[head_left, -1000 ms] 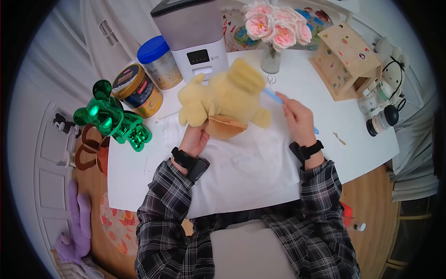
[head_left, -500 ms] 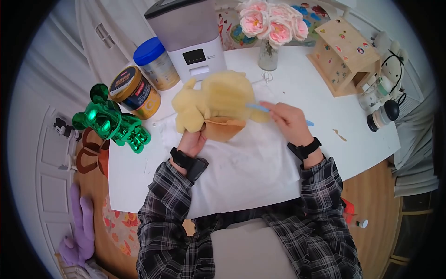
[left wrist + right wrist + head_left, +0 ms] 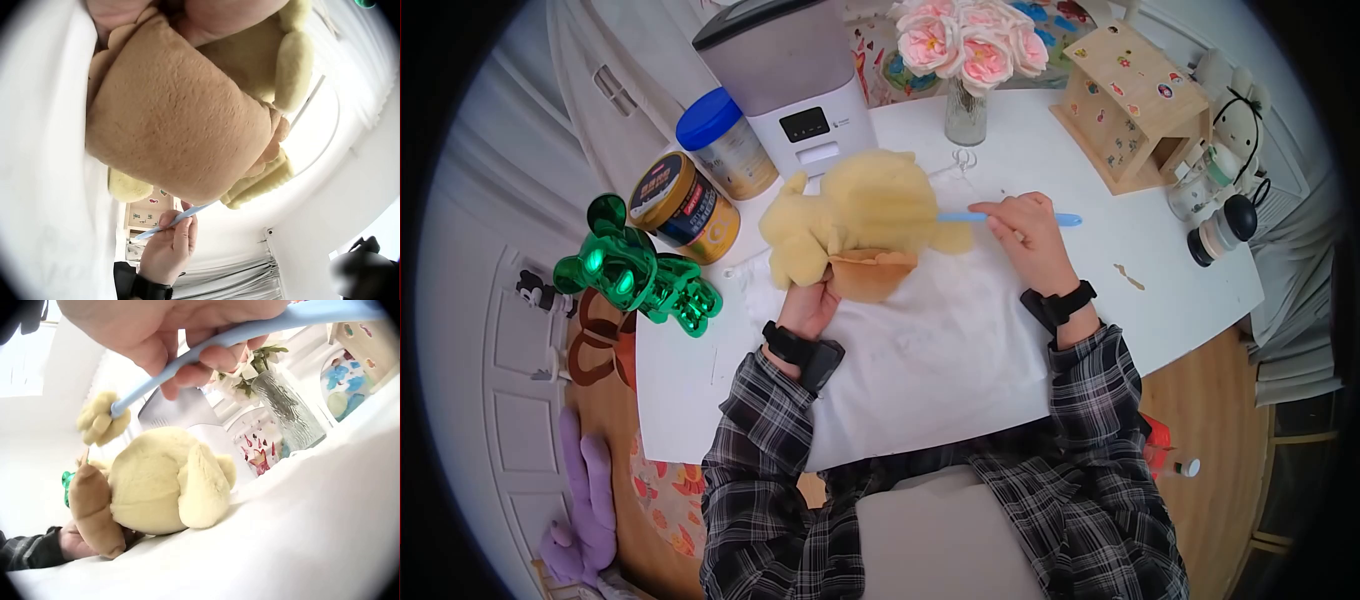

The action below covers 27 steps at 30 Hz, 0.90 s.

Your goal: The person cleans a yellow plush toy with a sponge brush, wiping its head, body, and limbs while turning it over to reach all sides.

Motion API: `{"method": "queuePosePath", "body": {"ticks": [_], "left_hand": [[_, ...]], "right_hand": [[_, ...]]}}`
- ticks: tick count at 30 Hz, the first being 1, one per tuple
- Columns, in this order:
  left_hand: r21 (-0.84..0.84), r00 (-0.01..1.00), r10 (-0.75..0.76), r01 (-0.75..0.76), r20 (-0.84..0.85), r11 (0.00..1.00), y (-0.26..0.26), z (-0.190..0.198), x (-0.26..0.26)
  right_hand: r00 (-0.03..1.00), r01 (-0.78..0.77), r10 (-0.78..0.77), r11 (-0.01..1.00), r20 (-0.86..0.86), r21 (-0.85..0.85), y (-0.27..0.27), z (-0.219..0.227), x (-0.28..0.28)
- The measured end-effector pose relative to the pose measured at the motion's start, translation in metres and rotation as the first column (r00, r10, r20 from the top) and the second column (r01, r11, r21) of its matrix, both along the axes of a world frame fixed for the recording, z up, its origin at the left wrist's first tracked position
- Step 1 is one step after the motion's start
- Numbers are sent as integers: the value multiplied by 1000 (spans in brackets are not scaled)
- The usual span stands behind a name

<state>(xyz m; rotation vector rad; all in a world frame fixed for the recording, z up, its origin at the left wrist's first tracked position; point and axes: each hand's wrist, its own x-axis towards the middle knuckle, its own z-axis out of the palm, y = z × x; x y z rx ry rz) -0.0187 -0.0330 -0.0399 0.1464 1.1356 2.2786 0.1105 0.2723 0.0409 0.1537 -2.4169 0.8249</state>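
Note:
A yellow plush toy [image 3: 800,225] lies on a white cloth [image 3: 930,380], its brown fabric part [image 3: 875,275] facing the person. My left hand [image 3: 805,308] grips the toy near that brown part; its fingers press into the fabric at the top of the left wrist view. With curled fingers and thumb, my right hand [image 3: 1037,245] holds the light blue handle [image 3: 1068,219] of a duster. The duster's yellow ridged head [image 3: 103,419] appears above the toy in the right wrist view. Seen from the head camera, it is blurred and overlaps the toy's body.
Behind the toy stand a pet feeder [image 3: 810,110], two tubs [image 3: 685,210] and a vase [image 3: 967,115] of pink roses. A shiny green bear figure [image 3: 635,270] is at the left. On the right are a wooden house [image 3: 1135,110] and a black-capped jar [image 3: 1225,230].
The duster's head has swept from the toy's upper right down across its body, and its handle now lies nearly level. My left hand keeps its grip on the toy.

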Motion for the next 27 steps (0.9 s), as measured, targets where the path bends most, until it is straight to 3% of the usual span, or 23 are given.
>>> {"method": "queuePosePath", "body": {"ticks": [2,5,9,12,15,19,22,25,27], "left_hand": [[5,1000,-2,2,28,1000,1,2,1],[6,1000,8,-8,18,1000,1,0,1],[22,1000,4,-4,6,1000,-1,-2,-1],[35,999,14,-16,30,999,0,0,0],[46,999,31,-33,35,998,0,-1,0],[7,1000,18,-19,15,1000,0,-4,-1],[-12,1000,28,-28,7,1000,1,-1,1],[-72,999,7,-11,-53,997,-3,-15,-3],[-94,993,-6,-5,-115,996,-5,-20,-1]], "right_hand": [[999,14,-18,996,41,92,0,-4,-1],[979,155,-161,986,127,57,25,-11,0],[957,286,-288,957,30,43,53,-7,5],[990,129,-130,991,-57,-28,39,0,3],[997,-15,18,999,-78,40,9,1,0],[987,161,-162,987,15,14,30,-2,0],[944,315,-306,946,-121,70,35,4,6],[973,150,-169,981,-160,-122,15,11,2],[990,54,-64,996,-128,-75,-6,17,5]]}}
